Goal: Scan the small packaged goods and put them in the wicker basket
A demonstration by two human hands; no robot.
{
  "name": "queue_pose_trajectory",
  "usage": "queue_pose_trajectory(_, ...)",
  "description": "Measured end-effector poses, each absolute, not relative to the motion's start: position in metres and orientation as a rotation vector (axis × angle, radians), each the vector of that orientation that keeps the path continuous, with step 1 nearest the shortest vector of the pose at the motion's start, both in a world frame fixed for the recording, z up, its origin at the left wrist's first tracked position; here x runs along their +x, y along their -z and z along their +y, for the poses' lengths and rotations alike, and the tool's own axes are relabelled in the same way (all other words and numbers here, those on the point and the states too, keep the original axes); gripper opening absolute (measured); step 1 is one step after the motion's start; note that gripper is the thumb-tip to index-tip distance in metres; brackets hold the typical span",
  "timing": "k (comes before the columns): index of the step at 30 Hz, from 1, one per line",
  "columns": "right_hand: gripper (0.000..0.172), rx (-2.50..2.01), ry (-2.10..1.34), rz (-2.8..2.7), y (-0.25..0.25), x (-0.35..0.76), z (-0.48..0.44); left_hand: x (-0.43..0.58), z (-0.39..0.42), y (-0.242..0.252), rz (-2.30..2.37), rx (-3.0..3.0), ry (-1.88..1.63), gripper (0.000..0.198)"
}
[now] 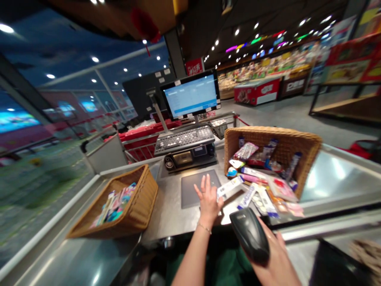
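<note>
My right hand (275, 254) is wrapped round a black handheld barcode scanner (251, 234), whose head points forward and left. My left hand (208, 198) is over the steel counter by the grey pad (190, 190). Its thumb and index finger pinch the near end of a slim white packet (230, 187), while the other fingers spread out. Right of it, several packaged snacks spill from a tipped wicker basket (274, 133), among them a white and purple packet (247, 196) and a pink-and-white pack (281, 186).
Another wicker basket (149, 198) on the left holds several colourful slim packets (119, 202). Behind the pad stand a keyboard (184, 139) and a lit monitor (192, 95). A shopping cart (143, 143) is beyond the counter. A dark object (336, 262) lies at lower right.
</note>
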State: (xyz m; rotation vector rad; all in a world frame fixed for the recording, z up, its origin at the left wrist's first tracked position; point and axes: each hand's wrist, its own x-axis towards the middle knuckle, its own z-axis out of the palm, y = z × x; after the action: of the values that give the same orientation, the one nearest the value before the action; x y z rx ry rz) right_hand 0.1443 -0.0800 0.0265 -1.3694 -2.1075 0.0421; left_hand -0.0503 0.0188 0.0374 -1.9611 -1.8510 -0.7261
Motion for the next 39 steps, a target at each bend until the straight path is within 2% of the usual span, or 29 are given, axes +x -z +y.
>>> queue_pose_trajectory(10,0.046,-1.408,-0.209,-2.141,-0.028,0.135,-0.083,-0.066,0.015,-0.047,-1.859,-1.889,0.803,0.017)
queue_pose_trajectory(22,0.043,-1.281,-0.043,-2.127,-0.044,0.118,-0.092,-0.083,0.007,-0.062,-1.899,-1.79,0.853,0.015)
queue_pose_trajectory(28,0.046,-1.293,-0.146,-1.947,-0.048,0.101,-0.1,-0.092,0.001,-0.07,-1.912,-1.756,0.875,0.018)
queue_pose_trajectory(39,0.051,-1.236,-0.171,-1.983,-0.043,0.087,-0.101,-0.11,-0.006,-0.08,-1.919,-1.673,0.908,0.015)
